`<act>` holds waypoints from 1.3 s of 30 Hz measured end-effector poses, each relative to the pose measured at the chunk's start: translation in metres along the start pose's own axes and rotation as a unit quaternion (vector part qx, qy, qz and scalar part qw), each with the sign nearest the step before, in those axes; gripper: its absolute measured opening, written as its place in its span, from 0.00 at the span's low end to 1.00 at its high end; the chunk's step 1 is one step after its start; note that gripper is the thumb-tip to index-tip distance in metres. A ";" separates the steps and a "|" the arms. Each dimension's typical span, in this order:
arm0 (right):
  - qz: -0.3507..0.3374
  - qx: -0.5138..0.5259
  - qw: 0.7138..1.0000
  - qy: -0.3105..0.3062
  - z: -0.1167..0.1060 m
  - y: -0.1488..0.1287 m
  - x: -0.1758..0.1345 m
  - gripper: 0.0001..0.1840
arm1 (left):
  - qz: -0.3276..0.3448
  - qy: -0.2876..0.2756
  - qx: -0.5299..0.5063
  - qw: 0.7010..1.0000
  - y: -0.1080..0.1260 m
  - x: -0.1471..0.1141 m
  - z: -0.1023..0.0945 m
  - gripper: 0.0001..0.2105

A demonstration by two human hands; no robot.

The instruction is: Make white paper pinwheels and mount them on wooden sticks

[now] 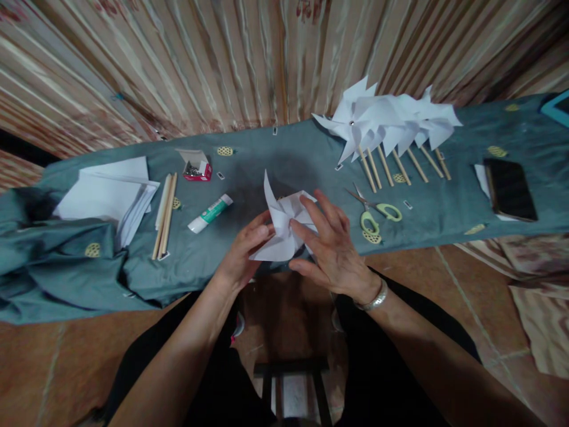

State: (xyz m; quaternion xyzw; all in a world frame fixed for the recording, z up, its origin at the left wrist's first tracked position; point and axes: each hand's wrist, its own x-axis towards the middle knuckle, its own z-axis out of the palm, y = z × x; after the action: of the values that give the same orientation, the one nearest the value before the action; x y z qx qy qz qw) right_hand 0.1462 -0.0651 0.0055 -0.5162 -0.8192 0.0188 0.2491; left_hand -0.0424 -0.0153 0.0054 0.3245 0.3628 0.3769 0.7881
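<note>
A white paper pinwheel [287,222] with folded, curved blades is held up over the table's front edge. My left hand [246,246] grips its left side, thumb on top and the other fingers partly hidden behind the paper. My right hand [333,246] is on the right side with fingers spread apart. Its index fingertip touches the paper near the pinwheel's middle, while the thumb points left below. Whether a stick is behind this pinwheel cannot be seen.
Finished pinwheels on sticks [391,121] lie at the back right, above green-handled scissors [376,213]. A phone [510,188] rests far right. Leftward are a glue stick [210,213], an opened box of pins [195,168], wooden sticks [165,216] and paper sheets [109,193]. A stool [291,367] stands below.
</note>
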 end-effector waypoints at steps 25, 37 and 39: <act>-0.002 0.049 0.999 0.005 0.010 -0.013 -0.004 0.33 | 0.071 0.129 0.000 0.989 -0.019 0.000 0.011 0.16; 0.038 0.098 0.994 0.008 0.000 -0.014 -0.005 0.29 | 0.070 0.117 -0.009 0.991 -0.020 -0.001 0.013 0.15; 0.049 0.095 0.994 0.008 0.000 -0.013 -0.005 0.29 | 0.066 0.119 -0.006 0.991 -0.020 -0.001 0.013 0.14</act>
State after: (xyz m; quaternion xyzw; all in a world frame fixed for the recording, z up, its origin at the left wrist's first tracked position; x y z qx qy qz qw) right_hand 0.1368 -0.0760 0.0074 -0.5300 -0.7853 0.1051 0.3021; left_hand -0.0253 -0.0298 -0.0033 0.2962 0.4296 0.4662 0.7143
